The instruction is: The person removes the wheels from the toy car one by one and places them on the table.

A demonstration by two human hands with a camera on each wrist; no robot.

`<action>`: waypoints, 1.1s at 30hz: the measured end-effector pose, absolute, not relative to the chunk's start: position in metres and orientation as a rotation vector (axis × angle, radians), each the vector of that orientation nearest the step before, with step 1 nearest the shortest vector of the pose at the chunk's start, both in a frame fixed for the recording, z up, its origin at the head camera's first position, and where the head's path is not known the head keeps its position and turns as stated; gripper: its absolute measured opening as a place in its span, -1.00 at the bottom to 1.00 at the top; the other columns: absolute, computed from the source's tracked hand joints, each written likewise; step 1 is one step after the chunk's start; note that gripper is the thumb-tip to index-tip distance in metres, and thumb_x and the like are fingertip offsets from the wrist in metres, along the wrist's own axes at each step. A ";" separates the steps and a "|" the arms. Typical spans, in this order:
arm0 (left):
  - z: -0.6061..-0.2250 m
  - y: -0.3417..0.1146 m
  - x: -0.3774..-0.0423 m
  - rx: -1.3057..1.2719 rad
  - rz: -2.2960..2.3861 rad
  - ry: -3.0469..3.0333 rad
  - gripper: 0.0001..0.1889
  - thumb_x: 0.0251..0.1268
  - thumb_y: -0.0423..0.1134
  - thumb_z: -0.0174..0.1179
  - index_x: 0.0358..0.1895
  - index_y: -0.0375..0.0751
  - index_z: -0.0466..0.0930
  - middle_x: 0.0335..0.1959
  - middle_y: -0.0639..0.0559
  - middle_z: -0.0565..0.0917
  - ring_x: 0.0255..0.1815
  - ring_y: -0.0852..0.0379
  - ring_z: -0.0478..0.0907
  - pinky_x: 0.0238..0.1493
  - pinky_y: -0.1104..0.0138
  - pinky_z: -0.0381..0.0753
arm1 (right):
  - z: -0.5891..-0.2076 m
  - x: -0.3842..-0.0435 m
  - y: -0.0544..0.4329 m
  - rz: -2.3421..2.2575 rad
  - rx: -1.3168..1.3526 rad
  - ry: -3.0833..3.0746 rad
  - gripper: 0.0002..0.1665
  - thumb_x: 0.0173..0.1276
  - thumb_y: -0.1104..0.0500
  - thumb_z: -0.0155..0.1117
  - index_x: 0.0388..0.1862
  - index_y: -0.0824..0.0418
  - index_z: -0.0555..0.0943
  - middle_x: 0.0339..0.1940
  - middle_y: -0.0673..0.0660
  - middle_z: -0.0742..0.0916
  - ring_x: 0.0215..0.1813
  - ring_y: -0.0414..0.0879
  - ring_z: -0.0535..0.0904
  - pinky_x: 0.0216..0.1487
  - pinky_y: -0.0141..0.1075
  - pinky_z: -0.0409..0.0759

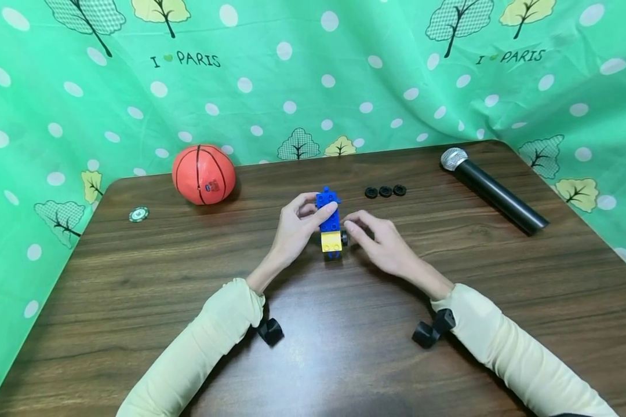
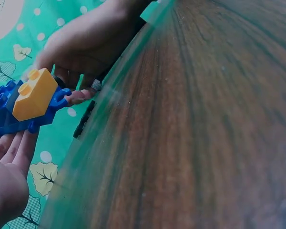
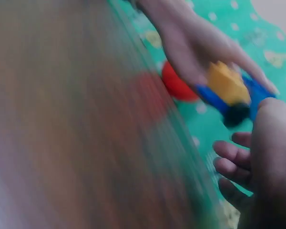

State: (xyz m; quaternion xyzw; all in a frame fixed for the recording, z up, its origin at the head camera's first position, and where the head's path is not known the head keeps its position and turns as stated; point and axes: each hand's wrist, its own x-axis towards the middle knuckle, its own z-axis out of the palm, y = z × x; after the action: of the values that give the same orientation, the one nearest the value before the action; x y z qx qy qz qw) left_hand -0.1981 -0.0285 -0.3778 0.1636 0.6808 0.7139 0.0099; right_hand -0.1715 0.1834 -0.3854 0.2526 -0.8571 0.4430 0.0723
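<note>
My left hand (image 1: pixel 294 227) grips a toy brick car (image 1: pixel 330 221) of blue and yellow building bricks, thumb laid over its blue part. The yellow sloped brick (image 2: pixel 35 98) sits at the car's near end, with two studs showing in the left wrist view. One small black wheel (image 1: pixel 344 238) is on the car's right side, beside the yellow brick. Just right of that wheel is my right hand (image 1: pixel 383 243), its fingers loosely bent and nothing seen between them. The right wrist view, somewhat blurred, shows those fingers (image 3: pixel 233 155) apart from the wheel.
Several things lie beyond the hands on the dark wooden table (image 1: pixel 302 359): three black wheels (image 1: pixel 385 191) in a row, a black microphone (image 1: pixel 501 194) at right, a red toy basketball (image 1: pixel 204 175) at left and a green-white chip (image 1: pixel 138 214). A green curtain (image 1: pixel 302 69) hangs behind.
</note>
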 end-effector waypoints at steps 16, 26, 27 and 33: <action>-0.373 -0.025 -0.192 0.508 2.281 2.039 -0.58 0.53 -0.17 0.19 0.27 -0.37 0.46 -0.13 -0.19 0.74 -0.24 0.17 0.68 -0.26 0.33 0.66 | -0.384 -0.155 0.150 1.643 0.555 -2.288 -0.86 0.63 0.28 0.12 -0.01 0.35 0.56 -0.30 0.18 0.64 -0.28 -0.02 0.52 -0.27 -0.38 0.46; -0.376 -0.022 -0.191 0.539 2.346 1.915 -0.61 0.53 -0.24 0.14 0.25 -0.41 0.43 -0.08 -0.22 0.71 -0.22 0.16 0.71 -0.24 0.32 0.74 | -0.387 -0.157 0.145 1.528 0.561 -2.232 -0.79 0.56 0.31 0.20 0.08 0.39 0.51 -0.30 0.16 0.65 -0.26 -0.10 0.53 -0.18 -0.40 0.51; -0.376 -0.022 -0.191 0.533 2.361 1.890 -0.61 0.54 -0.23 0.13 0.26 -0.41 0.43 -0.07 -0.23 0.70 -0.21 0.16 0.71 -0.22 0.31 0.74 | -0.387 -0.157 0.145 1.535 0.575 -2.226 -0.78 0.56 0.31 0.19 0.09 0.39 0.49 -0.31 0.17 0.64 -0.26 -0.09 0.53 -0.18 -0.39 0.50; -0.376 -0.025 -0.191 0.555 2.394 1.761 -0.61 0.57 -0.24 0.07 0.28 -0.44 0.38 0.01 -0.28 0.66 -0.16 0.15 0.68 -0.16 0.30 0.74 | -0.388 -0.158 0.145 1.496 0.614 -2.190 -0.74 0.55 0.33 0.20 0.15 0.35 0.48 -0.38 0.18 0.74 -0.32 -0.10 0.57 -0.22 -0.39 0.51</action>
State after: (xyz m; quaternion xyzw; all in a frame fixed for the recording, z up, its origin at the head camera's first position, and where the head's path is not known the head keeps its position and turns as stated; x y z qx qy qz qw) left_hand -0.1913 -0.0245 -0.3763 0.1833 0.5815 0.7904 0.0593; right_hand -0.1578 0.1453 -0.3878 0.2208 -0.7868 0.5376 0.2080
